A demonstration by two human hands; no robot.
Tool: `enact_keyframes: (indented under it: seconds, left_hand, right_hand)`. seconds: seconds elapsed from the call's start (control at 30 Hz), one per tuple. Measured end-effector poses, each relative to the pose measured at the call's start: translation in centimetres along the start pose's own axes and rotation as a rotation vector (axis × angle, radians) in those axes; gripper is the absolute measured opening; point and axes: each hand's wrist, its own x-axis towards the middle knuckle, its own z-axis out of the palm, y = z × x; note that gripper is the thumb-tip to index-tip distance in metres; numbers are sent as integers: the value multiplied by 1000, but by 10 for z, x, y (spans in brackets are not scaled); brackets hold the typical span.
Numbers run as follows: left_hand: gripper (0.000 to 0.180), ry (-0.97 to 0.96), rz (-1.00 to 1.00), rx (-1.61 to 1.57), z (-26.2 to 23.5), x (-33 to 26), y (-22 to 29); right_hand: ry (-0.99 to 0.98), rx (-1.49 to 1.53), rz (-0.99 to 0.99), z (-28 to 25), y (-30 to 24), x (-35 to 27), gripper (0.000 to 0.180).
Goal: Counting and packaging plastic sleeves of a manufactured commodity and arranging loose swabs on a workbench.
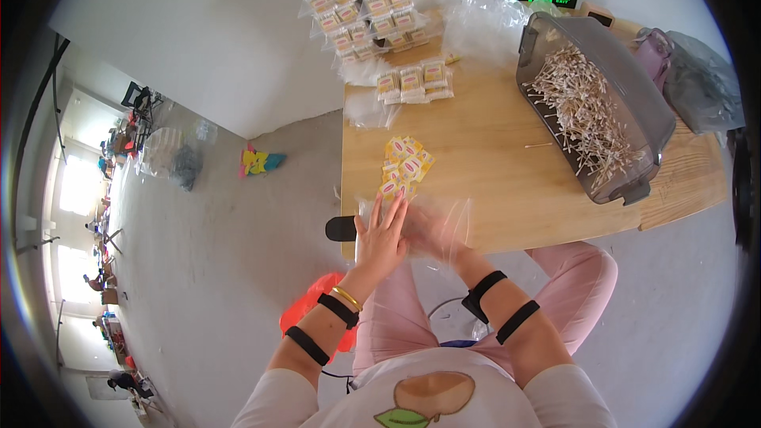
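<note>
My left hand (382,239) lies at the table's near edge with its fingers stretched out. Its fingertips reach the lower end of a loose pile of small yellow-and-white printed cards (410,163). Beside it, my right hand (432,228) is behind or inside a clear plastic bag (460,220); the film and motion blur hide its fingers. Under my left wrist, a black rounded strip (341,228) sticks out past the table's left edge.
A grey translucent bin (662,123) of loose cotton swabs (583,115) stands tilted at right. One swab (538,145) lies on the wooden table (476,143). Bagged swab packs (412,82) sit farther back, near stacked packs (337,12) and crumpled clear plastic (483,28).
</note>
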Motion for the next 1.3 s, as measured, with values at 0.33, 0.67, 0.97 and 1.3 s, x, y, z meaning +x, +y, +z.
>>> enact_keyframes:
  seconds: [0.33, 0.67, 0.97, 1.3]
  left_hand:
    - [64, 35, 42, 85, 11, -5, 2]
    - [51, 176, 304, -383, 23, -8, 62]
    - [18, 178, 224, -843, 40, 2, 90]
    - [31, 400, 128, -441, -29, -9, 11]
  right_hand:
    - [-252, -385, 74, 0, -11, 9, 70]
    - [-140, -106, 78, -10, -17, 0, 72]
    - [-175, -115, 71, -9, -25, 0, 72]
    - [-95, -83, 61, -17, -12, -2, 71]
